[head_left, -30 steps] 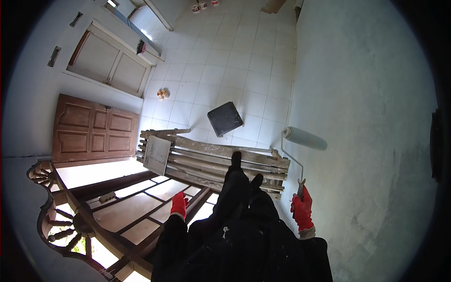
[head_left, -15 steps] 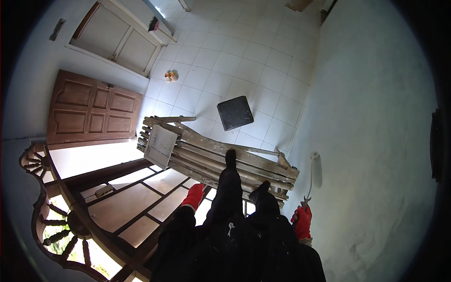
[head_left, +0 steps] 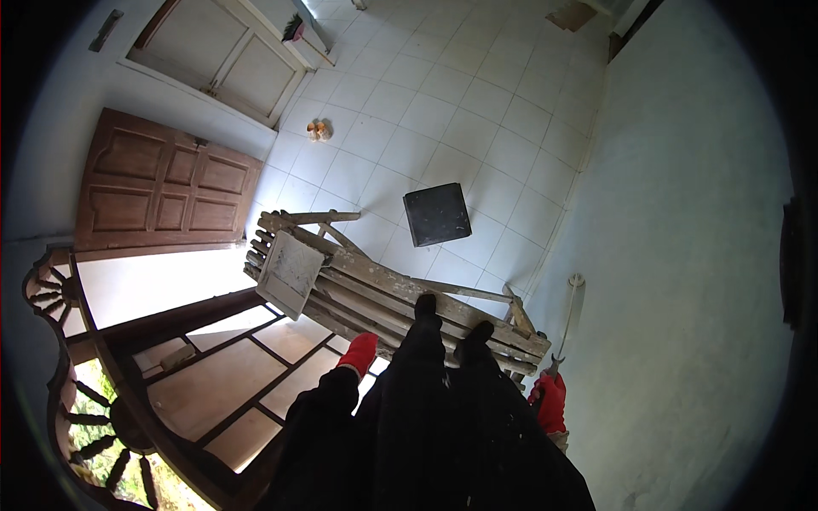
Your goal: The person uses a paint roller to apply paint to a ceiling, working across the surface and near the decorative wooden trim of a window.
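My right hand (head_left: pixel 550 402), in a red glove, is closed round the handle of a paint roller (head_left: pixel 576 280) with a long thin rod. The roller points away from me, close along the pale wall (head_left: pixel 682 255); whether it touches the wall I cannot tell. My left hand (head_left: pixel 360 353), also red-gloved, is closed beside the dark-barred window frame (head_left: pixel 294 364); anything inside its fingers is hidden. Below me my dark-shod feet stand on a worn wooden plank scaffold (head_left: pixel 375 277). A shallow paint-smeared tray (head_left: pixel 291 271) lies at its left end.
A black square-topped object (head_left: pixel 437 214) stands on the white tiled floor (head_left: pixel 426 115) beyond the scaffold. A brown panelled door (head_left: pixel 170 187) is at left, above the bright opening. Small orange-and-white items (head_left: pixel 319 130) and a broom (head_left: pixel 296 30) are farther off.
My view has shifted slightly. The roller has turned from broadside to nearly end-on and sits nearer the wall's base line. Both hands keep about the same places.
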Demonstrator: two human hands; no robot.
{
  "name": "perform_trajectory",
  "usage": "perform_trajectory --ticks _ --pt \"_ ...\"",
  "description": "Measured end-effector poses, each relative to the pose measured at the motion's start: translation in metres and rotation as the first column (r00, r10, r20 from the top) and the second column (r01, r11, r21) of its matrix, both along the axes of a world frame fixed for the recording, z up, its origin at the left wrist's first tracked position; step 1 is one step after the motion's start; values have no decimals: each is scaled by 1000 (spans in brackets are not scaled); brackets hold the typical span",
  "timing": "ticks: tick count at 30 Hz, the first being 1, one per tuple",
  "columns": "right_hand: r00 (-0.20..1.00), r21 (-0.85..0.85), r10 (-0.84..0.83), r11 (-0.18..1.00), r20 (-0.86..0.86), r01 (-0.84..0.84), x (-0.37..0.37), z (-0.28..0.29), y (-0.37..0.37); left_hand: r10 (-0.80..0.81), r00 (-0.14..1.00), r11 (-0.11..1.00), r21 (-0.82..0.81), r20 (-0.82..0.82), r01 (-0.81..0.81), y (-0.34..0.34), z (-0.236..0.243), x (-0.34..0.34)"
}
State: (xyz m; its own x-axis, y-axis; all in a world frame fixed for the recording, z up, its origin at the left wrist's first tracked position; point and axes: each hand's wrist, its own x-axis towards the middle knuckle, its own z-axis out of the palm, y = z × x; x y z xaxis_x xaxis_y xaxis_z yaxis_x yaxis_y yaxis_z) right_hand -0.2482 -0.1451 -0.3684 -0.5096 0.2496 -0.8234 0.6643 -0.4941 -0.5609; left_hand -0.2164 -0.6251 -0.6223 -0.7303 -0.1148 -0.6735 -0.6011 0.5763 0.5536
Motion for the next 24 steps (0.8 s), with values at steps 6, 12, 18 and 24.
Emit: perform_trajectory --ticks 6,12,18,24 --pt "970 195 242 952 -3 -237 -21 -104 34 20 996 997 -82 92 -12 71 -32 -39" --pt "958 207 286 937 16 -283 -45 -223 63 -464 885 845 -278 44 457 75 -96 -33" --pt "965 175 234 961 -120 -212 -92 -325 67 -250 954 828 -473 168 300 43 -179 -35" --pt "926 128 263 963 -272 -236 -143 -391 53 144 980 671 -715 -138 -199 -18 -275 -25"
